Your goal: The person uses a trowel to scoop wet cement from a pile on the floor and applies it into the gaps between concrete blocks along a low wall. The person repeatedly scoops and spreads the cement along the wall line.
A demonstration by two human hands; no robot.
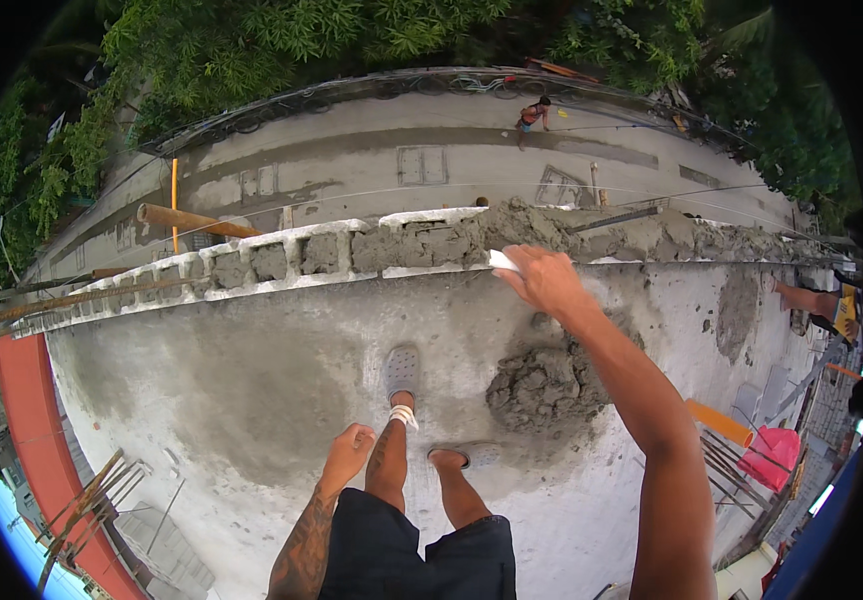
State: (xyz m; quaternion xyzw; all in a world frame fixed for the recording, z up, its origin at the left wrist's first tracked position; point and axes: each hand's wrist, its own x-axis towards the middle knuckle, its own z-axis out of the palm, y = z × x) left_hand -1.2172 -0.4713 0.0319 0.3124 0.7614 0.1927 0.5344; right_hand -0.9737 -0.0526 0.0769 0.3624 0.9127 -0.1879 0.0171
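My right hand reaches out to the block wall and is closed on a small white piece with a blunt end. Its kind is not clear, because my fingers cover the rest. The white piece is at the wall's near edge, beside wet grey mortar lying along the top of the hollow-block wall. My left hand hangs low by my left leg, well away from the wall. Its fingers are loosely curled, and nothing shows in them. A mound of mortar lies on the floor below my right forearm.
Rusty rebar sticks out over the wall's left end. A thin string runs beyond the wall, above a road with a person. Another person's leg shows at far right, near an orange pipe and pink bag.
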